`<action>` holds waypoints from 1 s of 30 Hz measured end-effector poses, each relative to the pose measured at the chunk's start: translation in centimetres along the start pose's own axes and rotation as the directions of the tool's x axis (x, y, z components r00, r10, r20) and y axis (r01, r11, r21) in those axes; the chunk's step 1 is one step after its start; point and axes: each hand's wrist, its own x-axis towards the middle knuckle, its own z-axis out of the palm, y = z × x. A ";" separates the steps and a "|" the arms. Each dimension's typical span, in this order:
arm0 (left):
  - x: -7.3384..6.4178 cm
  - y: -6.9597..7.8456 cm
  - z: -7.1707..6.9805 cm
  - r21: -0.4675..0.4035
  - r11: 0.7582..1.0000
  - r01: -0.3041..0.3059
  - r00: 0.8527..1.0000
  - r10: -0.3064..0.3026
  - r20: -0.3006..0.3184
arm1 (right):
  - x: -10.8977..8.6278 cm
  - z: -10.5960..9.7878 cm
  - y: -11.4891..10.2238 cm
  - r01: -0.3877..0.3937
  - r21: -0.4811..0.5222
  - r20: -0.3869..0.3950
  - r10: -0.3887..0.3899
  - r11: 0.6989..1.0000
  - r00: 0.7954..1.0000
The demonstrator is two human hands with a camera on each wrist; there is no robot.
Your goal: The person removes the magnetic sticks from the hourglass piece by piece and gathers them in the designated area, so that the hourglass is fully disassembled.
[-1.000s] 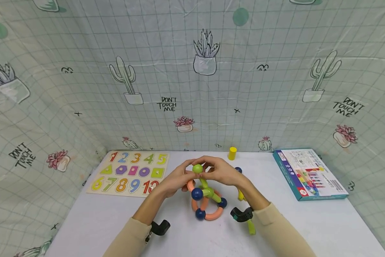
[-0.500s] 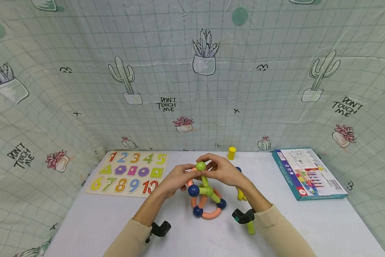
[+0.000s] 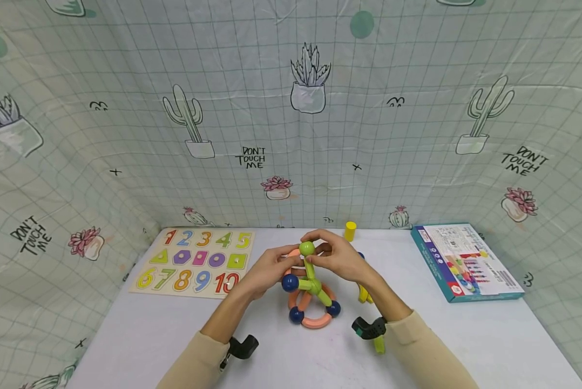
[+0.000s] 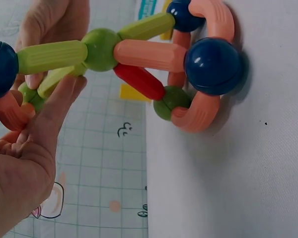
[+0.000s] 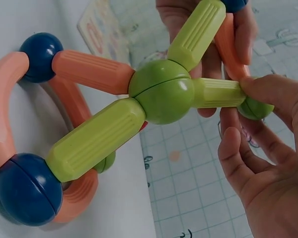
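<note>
A magnetic stick-and-ball model stands between my hands. Its base ring [image 3: 317, 322] joins curved orange rods with balls, and orange, lime and red rods rise from it to a central green ball [image 5: 161, 91]. From there one lime rod [image 4: 52, 57] runs to a blue ball [image 3: 290, 283], another to the upper green ball [image 3: 307, 248]. My left hand [image 3: 270, 271] grips a curved orange rod [image 4: 11, 111] attached near the blue ball. My right hand [image 3: 338, 258] pinches the upper green ball where it meets its lime rod [image 5: 218, 92], thumb right at the joint.
Beyond the right hand stands a yellow cylinder [image 3: 350, 231]. Yellow pieces [image 3: 364, 294] and a lime rod [image 3: 379, 344] lie by the right forearm. A number puzzle board [image 3: 174, 259] lies at left, a toy box [image 3: 468, 262] at right. Patterned cloth [image 3: 291, 135] hangs behind.
The upper green ball has shifted right and slightly up with my right hand. The blue ball by my left hand has moved left and up, and the model's base has edged away from me.
</note>
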 end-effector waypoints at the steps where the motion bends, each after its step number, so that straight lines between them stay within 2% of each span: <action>1: 0.0 0.0 0.0 0.009 1.000 0.001 1.000 -0.001 -0.008 | 0.0 0.0 0.0 0.000 0.004 -0.001 0.000 1.000 1.000; 6: 0.1 -0.1 0.0 0.035 0.999 -0.003 1.000 0.004 -0.030 | 0.0 0.1 0.1 -0.010 0.004 -0.013 0.010 1.000 1.000; 15: 0.0 0.0 0.1 -0.018 1.000 -0.008 1.000 0.008 -0.011 | -0.1 0.4 -0.2 -0.010 -0.009 -0.029 0.010 1.000 1.000; 24: 0.0 -0.1 0.0 -0.010 1.000 -0.006 1.000 0.006 -0.012 | 0.0 0.5 -0.2 -0.014 -0.012 -0.038 0.013 1.000 0.999; 30: 0.0 -0.2 0.0 -0.041 0.999 0.010 1.000 -0.010 -0.008 | -0.1 -0.1 0.0 -0.058 0.021 -0.093 0.059 0.998 0.994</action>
